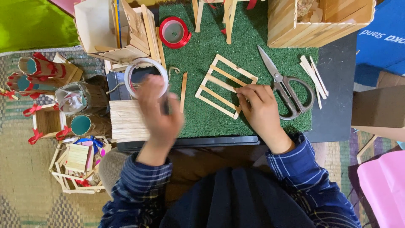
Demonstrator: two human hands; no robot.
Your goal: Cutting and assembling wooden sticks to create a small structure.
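In the middle of the frame the wooden stick frame [224, 85] lies flat on the green mat [253, 50]. The right hand [262, 110] presses its fingertips on the lower right corner of the frame and keeps it down. The left hand [158, 110] is blurred at centre left, just below the white tape ring [146, 76]; it seems closed around something thin and dark, but I cannot tell what. I think the frame could shift or a joint could open if the right hand presses unevenly. The scissors [284, 86] lie just beside this hand, so a careless move could knock against the blades.
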